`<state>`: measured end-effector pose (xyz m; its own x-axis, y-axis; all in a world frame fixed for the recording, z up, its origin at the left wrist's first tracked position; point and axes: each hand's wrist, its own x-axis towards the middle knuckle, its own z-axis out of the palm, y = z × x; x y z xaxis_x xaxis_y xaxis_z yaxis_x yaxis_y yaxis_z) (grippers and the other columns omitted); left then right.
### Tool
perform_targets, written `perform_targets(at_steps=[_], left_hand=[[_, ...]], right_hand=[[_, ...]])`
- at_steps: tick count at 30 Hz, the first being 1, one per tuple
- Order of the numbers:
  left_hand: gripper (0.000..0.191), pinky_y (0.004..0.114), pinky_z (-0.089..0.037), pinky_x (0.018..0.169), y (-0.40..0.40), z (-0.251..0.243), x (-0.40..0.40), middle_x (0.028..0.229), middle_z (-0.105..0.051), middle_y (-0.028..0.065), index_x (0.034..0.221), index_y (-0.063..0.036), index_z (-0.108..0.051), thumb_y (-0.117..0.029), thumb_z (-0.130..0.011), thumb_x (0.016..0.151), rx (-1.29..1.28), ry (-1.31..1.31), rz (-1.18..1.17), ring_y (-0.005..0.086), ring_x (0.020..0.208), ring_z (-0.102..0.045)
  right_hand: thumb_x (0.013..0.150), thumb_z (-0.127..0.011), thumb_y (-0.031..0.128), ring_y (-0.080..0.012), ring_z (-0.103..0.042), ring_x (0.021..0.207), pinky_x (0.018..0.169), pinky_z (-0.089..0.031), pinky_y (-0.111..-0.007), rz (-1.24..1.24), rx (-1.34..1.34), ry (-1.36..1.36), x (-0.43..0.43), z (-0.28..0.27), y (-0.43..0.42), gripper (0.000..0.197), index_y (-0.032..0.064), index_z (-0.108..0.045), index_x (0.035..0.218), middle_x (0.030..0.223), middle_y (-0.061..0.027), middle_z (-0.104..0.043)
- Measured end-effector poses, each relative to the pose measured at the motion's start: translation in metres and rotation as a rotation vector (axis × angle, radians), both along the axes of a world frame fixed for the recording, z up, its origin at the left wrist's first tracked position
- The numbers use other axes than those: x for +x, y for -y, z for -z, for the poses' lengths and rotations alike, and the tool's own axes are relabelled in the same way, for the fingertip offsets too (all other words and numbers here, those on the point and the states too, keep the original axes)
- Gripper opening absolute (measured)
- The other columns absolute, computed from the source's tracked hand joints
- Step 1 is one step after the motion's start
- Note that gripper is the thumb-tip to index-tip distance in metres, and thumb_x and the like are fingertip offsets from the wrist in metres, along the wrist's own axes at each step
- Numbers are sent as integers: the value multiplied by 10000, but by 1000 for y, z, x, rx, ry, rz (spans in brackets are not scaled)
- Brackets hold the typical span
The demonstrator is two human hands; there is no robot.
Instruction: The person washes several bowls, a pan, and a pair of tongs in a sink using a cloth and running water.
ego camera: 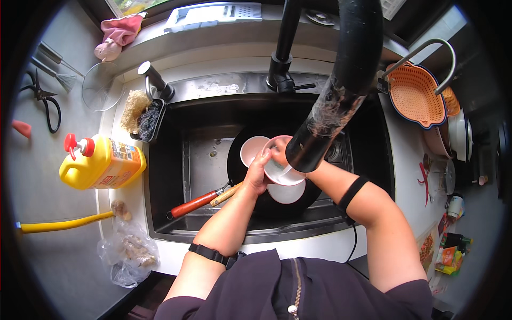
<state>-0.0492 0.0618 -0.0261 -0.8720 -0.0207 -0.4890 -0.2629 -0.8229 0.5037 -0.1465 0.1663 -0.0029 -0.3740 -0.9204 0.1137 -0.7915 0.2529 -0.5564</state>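
My left hand (257, 173) grips the side of a pink-rimmed bowl (276, 171), thumb at the rim. My right hand (281, 149) reaches into the bowl's far side; the black faucet spout (340, 108) partly hides it and its grip is unclear. A thin stream of water falls from the spout into the bowl. Beneath lies a dark wok (239, 173) in the black sink (168, 160). It contains a pink bowl (250, 151) and a pale bowl (287, 194). A reddish wooden handle (194, 205) and a lighter wooden handle (226, 194) point left.
Left of the sink stand a yellow pump jug (102, 164) and a scrubber holder (158, 120). A clear plastic bag (130, 256) lies nearer me. Orange baskets (418, 94) sit at the right. The spout hangs low over my hands; a second black tap (281, 66) stands behind.
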Motion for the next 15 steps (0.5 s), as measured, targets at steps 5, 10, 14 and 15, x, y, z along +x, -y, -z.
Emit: perform_targets(at_steps=[5, 10, 14, 15], left_hand=[[475, 399, -380, 902, -2, 15, 2, 1163, -462, 106, 1230, -100, -361, -400, -418, 866, -32, -107, -85, 253, 1072, -460], [510, 393, -381, 905, 1, 14, 1, 1109, -510, 114, 1194, -65, -405, -452, -403, 862, 241, -38, -107, 253, 1035, -492], [511, 419, -385, 905, 3, 6, 2, 1189, -455, 122, 1221, -98, -380, -445, -431, 850, 90, -31, -55, 261, 1093, -452], [511, 429, -384, 908, 2, 3, 1, 1214, -435, 123, 1232, -111, -371, -443, -435, 848, 9, -53, -8, 264, 1111, -438]], right_hand=[[624, -606, 212, -340, -544, 870, 752, -431, -369, 340, 108, 172, 36, -39, 22, 425, 19, -499, 987, 945, -210, -544], [616, -616, 210, -330, -536, 879, 764, -416, -377, 201, 69, 561, 29, -15, 9, 469, 38, -488, 1033, 955, -191, -549], [591, -639, 220, -272, -513, 906, 771, -410, -412, -13, 107, 57, 20, -20, -6, 337, 141, -587, 914, 950, -103, -527], [584, -644, 228, -255, -504, 918, 772, -408, -422, 4, 125, -9, 16, -19, -9, 300, 169, -611, 877, 952, -81, -518]])
